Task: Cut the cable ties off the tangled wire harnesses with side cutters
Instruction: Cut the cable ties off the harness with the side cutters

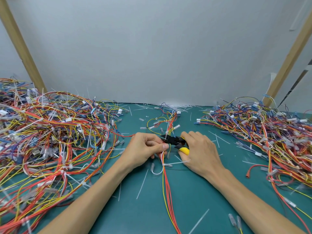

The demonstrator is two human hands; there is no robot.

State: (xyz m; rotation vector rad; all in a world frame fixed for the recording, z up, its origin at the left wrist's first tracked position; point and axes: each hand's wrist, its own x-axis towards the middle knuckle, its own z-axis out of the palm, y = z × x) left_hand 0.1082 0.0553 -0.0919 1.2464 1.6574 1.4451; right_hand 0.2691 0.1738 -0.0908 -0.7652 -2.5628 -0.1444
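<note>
Head view: one camera looking forward and down across the worktop (143,217).
Worktop: green mat surface, backed by a grey wall (152,48) at the far edge, with a wooden post (20,48) at the far left corner.
Left hand (143,149): clenched on the wire harness (167,188), thumb and fingers pinching the red, yellow and white wires together.
Right hand (200,152): clenched round the yellow handles of the side cutters (174,141).
Side cutters: in the middle of the worktop, held just above it; black head points toward the left hand and meets the harness just beyond the left thumb. Jaw position cannot be told.
Wire harness: runs from the near edge through the left hand and fans out toward the far edge.
Cable tie (176,163): white, wrapped on the harness just nearer than the left hand, tail pointing toward the right hand.
Left pile (50,132): tangled harnesses with white ties, along the left edge.
Right pile (270,132): tangled harnesses, along the right edge.
Loose ties (142,184): white strips lying scattered on the mat near the harness; more lie along the far edge.
</note>
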